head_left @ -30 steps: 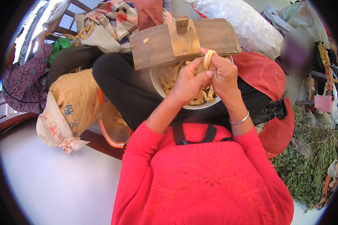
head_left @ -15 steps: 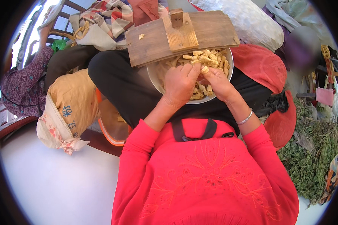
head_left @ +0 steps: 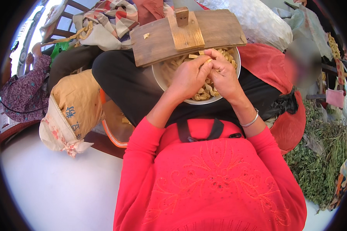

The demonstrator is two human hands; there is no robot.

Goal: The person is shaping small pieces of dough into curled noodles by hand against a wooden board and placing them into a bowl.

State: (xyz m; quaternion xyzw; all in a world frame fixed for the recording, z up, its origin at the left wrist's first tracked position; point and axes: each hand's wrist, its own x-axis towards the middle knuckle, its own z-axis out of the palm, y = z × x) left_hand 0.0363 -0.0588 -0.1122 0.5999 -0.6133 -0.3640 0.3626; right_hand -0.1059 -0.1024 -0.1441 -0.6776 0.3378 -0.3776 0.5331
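Note:
A round metal bowl (head_left: 238,69) sits in my lap, holding many pale yellow strips (head_left: 207,91), perhaps a cut vegetable. Over the bowl, my left hand (head_left: 189,76) and my right hand (head_left: 225,75) meet with fingers pinched together. Between the fingertips shows a bit of a yellow strip (head_left: 208,61), mostly hidden by them. A wooden board (head_left: 223,32) with a raised block lies across the bowl's far edge. One small yellow scrap (head_left: 146,36) rests on the board.
At left are a tied tan sack (head_left: 75,100), an orange-rimmed container (head_left: 117,119) and a person in a patterned purple sleeve (head_left: 29,84). A white sack (head_left: 264,25) stands at back right, red cloth (head_left: 268,67) beside my knee, and dried green plants (head_left: 320,154) at far right.
My hands have closed together over the strip, and the right fingers have moved up and over it. At left, the other person's arm has risen. A hand has appeared at the top right edge.

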